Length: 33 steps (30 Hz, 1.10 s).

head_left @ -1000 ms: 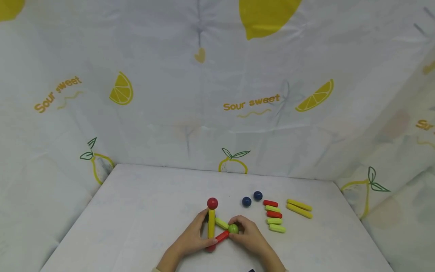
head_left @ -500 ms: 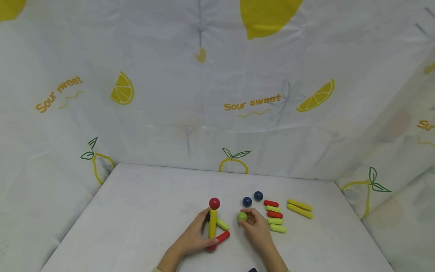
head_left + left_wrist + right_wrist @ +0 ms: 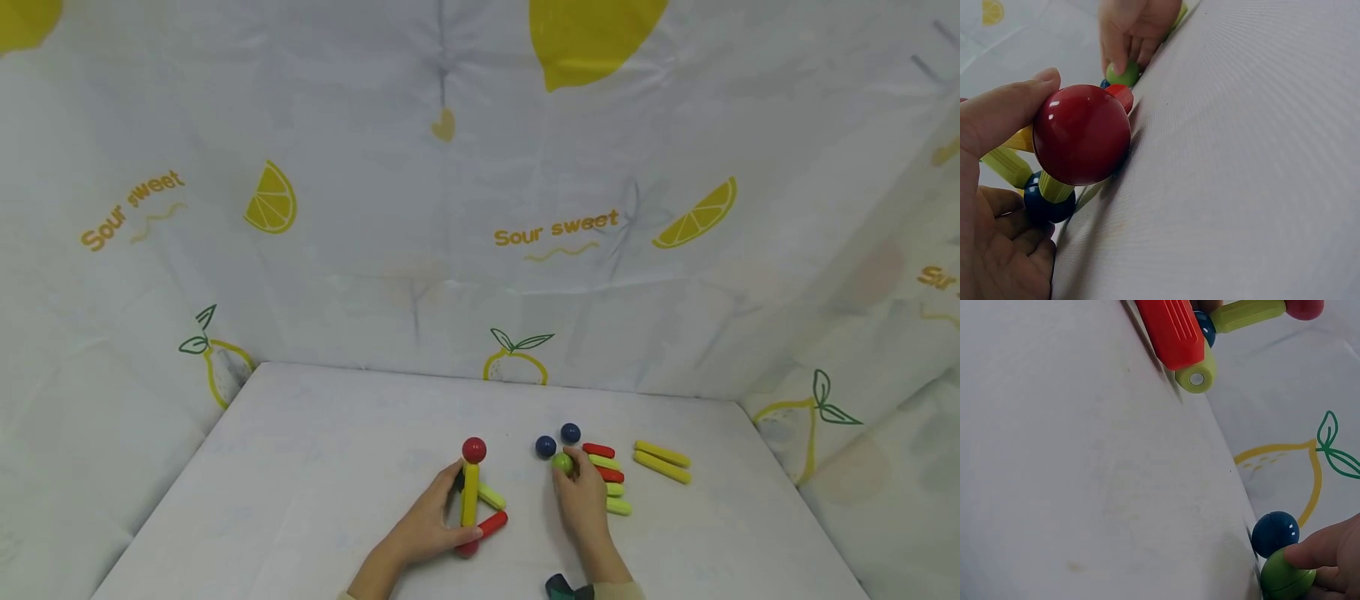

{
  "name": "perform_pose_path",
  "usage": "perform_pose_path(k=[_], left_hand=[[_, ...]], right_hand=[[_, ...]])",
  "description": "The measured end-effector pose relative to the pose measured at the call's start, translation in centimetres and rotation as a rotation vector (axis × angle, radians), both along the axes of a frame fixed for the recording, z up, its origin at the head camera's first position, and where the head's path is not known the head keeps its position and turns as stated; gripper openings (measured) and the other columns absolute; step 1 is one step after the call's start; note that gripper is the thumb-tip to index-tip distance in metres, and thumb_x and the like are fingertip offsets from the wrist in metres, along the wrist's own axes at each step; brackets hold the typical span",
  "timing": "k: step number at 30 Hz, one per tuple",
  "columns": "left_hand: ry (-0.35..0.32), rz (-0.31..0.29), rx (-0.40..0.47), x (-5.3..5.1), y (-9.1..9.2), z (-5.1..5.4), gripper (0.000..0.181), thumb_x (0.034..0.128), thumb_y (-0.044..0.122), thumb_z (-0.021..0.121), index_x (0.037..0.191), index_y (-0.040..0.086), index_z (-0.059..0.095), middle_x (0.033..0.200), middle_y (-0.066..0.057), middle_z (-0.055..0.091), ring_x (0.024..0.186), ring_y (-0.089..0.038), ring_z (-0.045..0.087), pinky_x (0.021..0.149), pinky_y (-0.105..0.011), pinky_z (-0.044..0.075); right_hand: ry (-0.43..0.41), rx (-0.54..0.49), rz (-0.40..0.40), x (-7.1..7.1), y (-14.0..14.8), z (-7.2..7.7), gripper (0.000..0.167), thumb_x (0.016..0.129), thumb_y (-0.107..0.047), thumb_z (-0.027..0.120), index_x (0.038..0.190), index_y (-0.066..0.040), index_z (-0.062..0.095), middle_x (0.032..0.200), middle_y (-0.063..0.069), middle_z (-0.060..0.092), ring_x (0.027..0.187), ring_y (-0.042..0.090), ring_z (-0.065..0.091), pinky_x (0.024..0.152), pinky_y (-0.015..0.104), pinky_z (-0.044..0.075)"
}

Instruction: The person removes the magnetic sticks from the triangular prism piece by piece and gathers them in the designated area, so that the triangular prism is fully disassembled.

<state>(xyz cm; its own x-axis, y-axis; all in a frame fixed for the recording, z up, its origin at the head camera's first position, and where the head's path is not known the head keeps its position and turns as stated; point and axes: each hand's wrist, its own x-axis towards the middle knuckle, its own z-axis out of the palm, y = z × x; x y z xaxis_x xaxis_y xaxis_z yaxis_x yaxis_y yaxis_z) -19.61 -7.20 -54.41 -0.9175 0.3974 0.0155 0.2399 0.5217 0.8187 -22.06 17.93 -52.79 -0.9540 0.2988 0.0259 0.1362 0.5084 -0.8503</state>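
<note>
A stick-and-ball frame of toy rods is gripped in my left hand (image 3: 431,523), its thumb at the near red ball (image 3: 1082,134) and its fingers at a dark blue ball (image 3: 1049,197). From it stand out a yellow stick (image 3: 470,493) topped by another red ball (image 3: 474,450), a red stick (image 3: 493,523) and a lime stick (image 3: 492,497). The lime stick's free end shows a round metal tip (image 3: 1197,379) in the right wrist view. Farther right, my right hand (image 3: 587,500) pinches a green ball (image 3: 562,463) close beside the loose blue balls.
Two blue balls (image 3: 546,447) lie on the white table (image 3: 337,442). Short red and lime sticks (image 3: 609,476) form a column, partly behind my right hand. Two long yellow sticks (image 3: 662,462) lie farther right. A dark object (image 3: 567,588) shows by the right wrist.
My right hand has drawn the green ball away from the ends of the red and lime sticks and carried it right and back towards the blue balls. The left hand has stayed in place.
</note>
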Motion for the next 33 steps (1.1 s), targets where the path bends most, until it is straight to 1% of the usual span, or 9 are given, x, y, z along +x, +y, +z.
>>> perform_pose_path(k=[4,7,15,21,24,26,28,30,33], left_hand=[[-0.017,0.005,-0.006,0.0,0.1,0.1,0.1,0.0762,0.059,0.067,0.151,0.011,0.02,0.155,-0.009,0.028,0.14,-0.028,0.032,0.11,-0.055,0.032],[-0.028,0.004,-0.007,0.0,0.2,0.2,0.1,0.0764,0.058,0.067,0.151,0.011,0.02,0.155,-0.008,0.027,0.14,-0.028,0.031,0.109,-0.055,0.032],[-0.004,0.005,-0.016,0.1,0.2,0.2,0.101,0.0762,0.059,0.067,0.151,0.011,0.02,0.154,-0.008,0.028,0.14,-0.028,0.032,0.11,-0.054,0.031],[-0.001,-0.001,-0.012,0.1,0.1,0.1,0.1,0.0769,0.06,0.066,0.151,0.011,0.019,0.154,-0.007,0.028,0.14,-0.027,0.032,0.111,-0.054,0.031],[0.0,-0.004,-0.015,0.0,0.2,0.1,0.1,0.077,0.06,0.066,0.151,0.012,0.019,0.154,-0.007,0.028,0.14,-0.027,0.031,0.111,-0.054,0.031],[0.001,-0.004,-0.016,0.0,0.1,0.1,0.1,0.0772,0.06,0.066,0.151,0.011,0.019,0.154,-0.008,0.028,0.14,-0.027,0.032,0.111,-0.054,0.031],[0.002,-0.003,-0.016,0.0,0.1,0.1,0.1,0.0774,0.06,0.066,0.151,0.011,0.02,0.154,-0.008,0.028,0.14,-0.027,0.032,0.111,-0.054,0.031],[0.003,0.002,-0.015,0.0,0.1,0.0,0.099,0.0778,0.06,0.065,0.151,0.011,0.02,0.154,-0.009,0.029,0.14,-0.027,0.032,0.11,-0.054,0.032],[0.002,0.007,-0.009,0.0,0.1,0.0,0.098,0.0783,0.059,0.065,0.15,0.01,0.021,0.154,-0.009,0.029,0.14,-0.028,0.032,0.109,-0.056,0.032]], right_hand=[[0.012,0.031,-0.01,-0.4,0.0,-0.1,0.04,0.092,-0.009,0.054,0.131,0.0,0.05,0.133,0.023,0.052,0.119,0.036,0.052,0.101,0.051,0.044],[0.009,0.049,-0.012,-0.5,0.1,-0.2,0.043,0.092,-0.01,0.053,0.134,0.001,0.047,0.136,0.023,0.049,0.123,0.038,0.049,0.103,0.053,0.042],[-0.002,0.059,0.004,-0.5,0.0,-0.1,0.052,0.092,-0.01,0.053,0.141,0.002,0.038,0.144,0.023,0.041,0.134,0.039,0.038,0.107,0.052,0.036],[-0.012,0.054,-0.007,-0.1,-0.1,0.5,0.055,0.091,-0.01,0.054,0.143,0.0,0.036,0.146,0.023,0.038,0.135,0.04,0.035,0.108,0.054,0.034],[0.03,0.055,-0.006,0.3,-0.5,1.3,0.054,0.091,-0.01,0.054,0.142,-0.003,0.038,0.146,0.02,0.04,0.135,0.037,0.036,0.108,0.054,0.034],[0.093,0.057,0.025,0.7,-1.2,1.9,0.051,0.091,-0.01,0.057,0.14,-0.005,0.042,0.143,0.017,0.045,0.132,0.035,0.042,0.106,0.051,0.038],[0.175,0.064,0.093,1.0,-2.1,2.5,0.047,0.09,-0.01,0.06,0.135,-0.005,0.048,0.137,0.015,0.052,0.127,0.031,0.049,0.103,0.046,0.043],[0.236,0.028,0.197,1.3,-3.2,3.0,0.043,0.089,-0.011,0.064,0.13,-0.005,0.053,0.132,0.014,0.057,0.121,0.029,0.055,0.097,0.041,0.048],[0.261,-0.053,0.365,1.4,-4.8,3.5,0.04,0.088,-0.014,0.066,0.127,-0.007,0.056,0.128,0.012,0.06,0.119,0.025,0.058,0.094,0.033,0.05]])
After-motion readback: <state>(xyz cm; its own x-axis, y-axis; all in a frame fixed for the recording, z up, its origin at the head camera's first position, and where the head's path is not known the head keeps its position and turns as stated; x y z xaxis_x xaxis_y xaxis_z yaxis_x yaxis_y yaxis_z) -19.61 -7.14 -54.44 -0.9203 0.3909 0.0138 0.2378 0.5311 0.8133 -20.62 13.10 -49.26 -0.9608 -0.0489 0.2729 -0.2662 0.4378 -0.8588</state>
